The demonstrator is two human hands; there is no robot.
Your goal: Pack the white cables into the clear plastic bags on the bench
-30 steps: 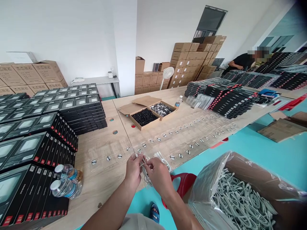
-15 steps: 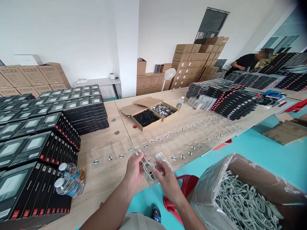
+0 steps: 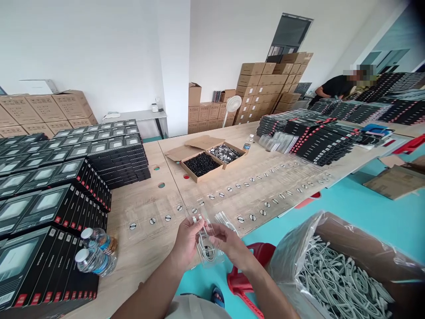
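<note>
My left hand (image 3: 186,241) and my right hand (image 3: 229,246) are together just over the front edge of the wooden table (image 3: 146,252). Between them they hold a clear plastic tray (image 3: 207,257) with a coiled white cable (image 3: 203,239) lying in it. Left fingers pinch the tray's upper left side; right fingers press on the cable from the right. Another white cable (image 3: 224,219) lies on the table just beyond my right hand. Rows of clear trays with round stickers (image 3: 252,195) stretch across the table.
Stacks of black product boxes (image 3: 49,199) fill the left side, with two water bottles (image 3: 94,252) in front. An open carton of black and silver parts (image 3: 207,161) sits mid-table. A bag-lined carton of white cables (image 3: 335,283) stands at my right. A red stool (image 3: 247,277) is below. Another person (image 3: 338,84) works far right.
The tray with the cable has come lower and nearer to me. My right hand slid from the tray's right edge onto the cable, and the coil sits deeper in the tray.
</note>
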